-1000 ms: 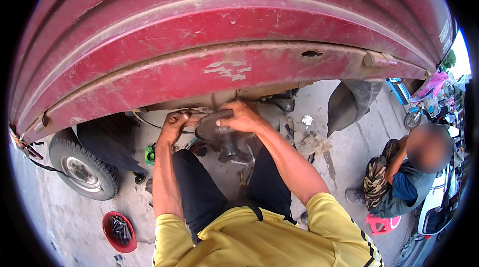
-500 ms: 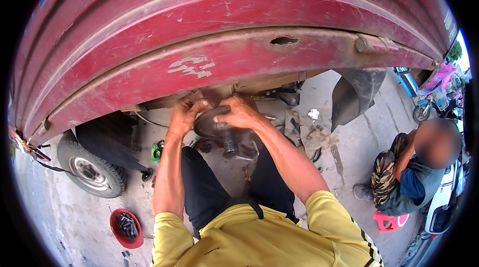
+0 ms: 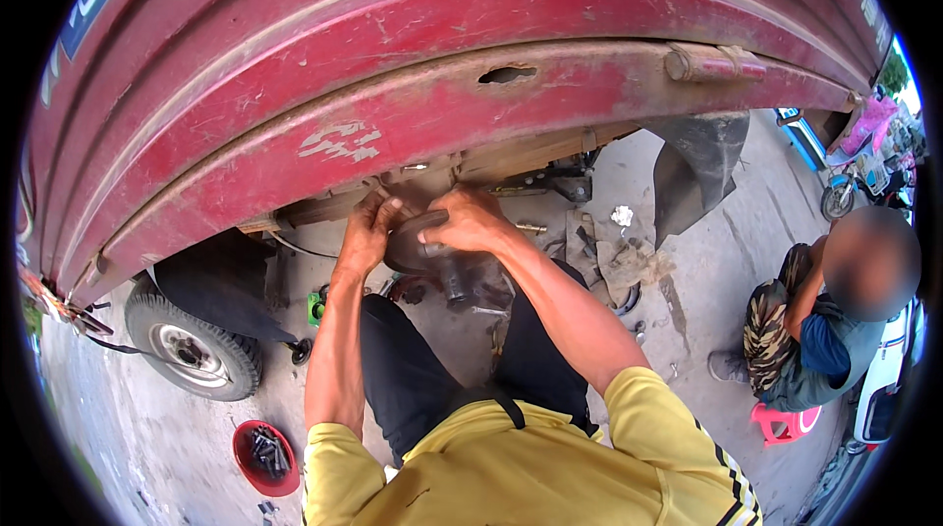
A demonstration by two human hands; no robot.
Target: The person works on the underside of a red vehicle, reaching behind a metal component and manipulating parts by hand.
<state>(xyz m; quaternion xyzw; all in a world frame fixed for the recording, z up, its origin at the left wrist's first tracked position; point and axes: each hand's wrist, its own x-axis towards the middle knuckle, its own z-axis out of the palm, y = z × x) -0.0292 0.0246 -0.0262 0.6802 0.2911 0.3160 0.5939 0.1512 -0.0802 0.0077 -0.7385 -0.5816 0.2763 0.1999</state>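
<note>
Beneath the side of a red vehicle body, a dark, greasy round metal plate with a short thick shaft jutting toward me sits between my hands. My right hand grips the plate's upper right, thumb on its near face and fingers behind. At its upper left edge, my left hand is closed, thumb pressed toward the fingers. Whatever those fingertips pinch is hidden. The area behind the plate looks blurred.
A red bowl of dark metal parts stands at lower left, near a tyred wheel. A wrench lies on the ground below the shaft. Black rubber flaps hang at right. Another person sits on a pink stool.
My view has turned slightly, so the vehicle body sits further left and higher. Both hands stay at the round plate, with only slight finger movement.
</note>
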